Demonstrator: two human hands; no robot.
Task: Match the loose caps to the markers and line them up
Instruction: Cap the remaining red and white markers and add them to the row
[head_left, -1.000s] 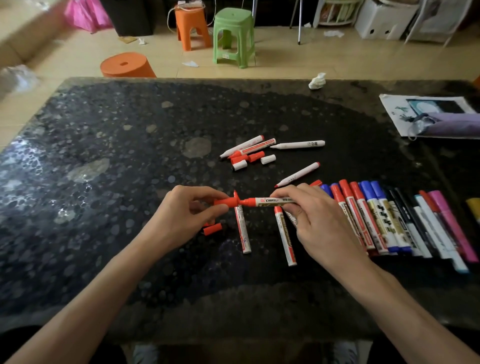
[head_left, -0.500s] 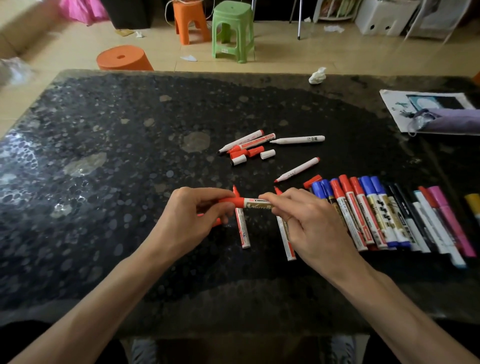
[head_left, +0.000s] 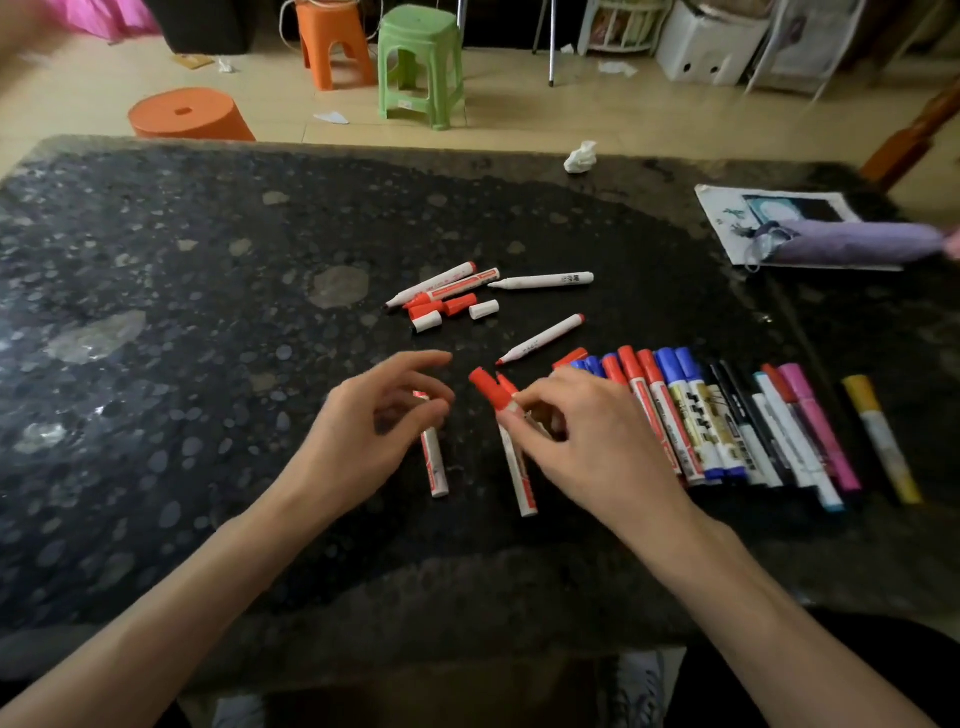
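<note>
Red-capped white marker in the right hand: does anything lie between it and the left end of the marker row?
Yes. A white uncapped marker with red tip lies right beside the held marker, on the row's side; a loose red cap lies at the row's left end.

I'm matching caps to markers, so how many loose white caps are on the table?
2. One white cap lies at the far cluster's right end, beside a red cap; the other white cap lies at its near left. The left hand or right hand may hide more.

Dark speckled table (head_left: 171, 426) holds a marker row (head_left: 696, 415), loose caps (head_left: 484, 309), tissue (head_left: 581, 157), printed sheet (head_left: 727, 221)
</note>
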